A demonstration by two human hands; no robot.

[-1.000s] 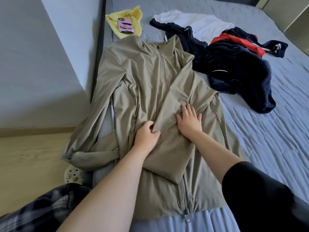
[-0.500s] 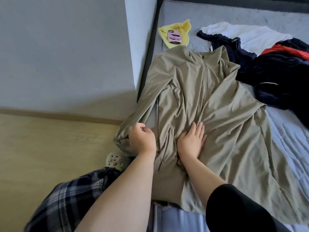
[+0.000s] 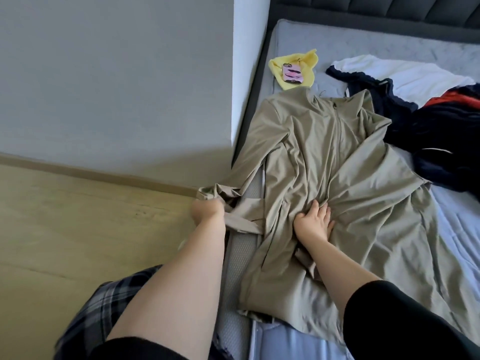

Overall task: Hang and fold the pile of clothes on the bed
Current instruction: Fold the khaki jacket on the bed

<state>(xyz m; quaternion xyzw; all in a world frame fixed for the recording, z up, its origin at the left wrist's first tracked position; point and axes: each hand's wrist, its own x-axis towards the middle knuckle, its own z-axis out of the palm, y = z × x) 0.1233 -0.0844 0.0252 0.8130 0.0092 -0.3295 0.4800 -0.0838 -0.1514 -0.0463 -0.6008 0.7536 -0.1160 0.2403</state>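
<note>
From my seat I see the jacket (image 3: 337, 178) spread front-up on the bed (image 3: 457, 229), along its left side. Its long axis runs from near to far, leaning a little to the right as it comes toward me. The collar (image 3: 322, 100) points away toward the headboard (image 3: 389, 9) and the hem (image 3: 298, 326) lies nearest the camera. The zip (image 3: 339, 141) follows that same line down the middle.

One sleeve (image 3: 246, 157) trails off the bed's left edge, slanting down and out over the floor (image 3: 78, 216). My left hand (image 3: 207, 213) is blurred, but its fingers are curled round the end of that sleeve, out past the mattress edge. The folded sleeve (image 3: 376, 172) lies across the front, slanting from the far shoulder down toward my right hand (image 3: 313, 226). That hand rests flat on the jacket's middle, fingers straight and a little spread, with the cloth creased under the fingertips.

Just past the collar sits a yellow cloth (image 3: 309, 58) with a phone (image 3: 292, 73) on it. To the right of the jacket's upper half is a heap of dark clothes (image 3: 446, 141), touching the jacket's shoulder, with a white garment (image 3: 415, 74) beyond it.
</note>
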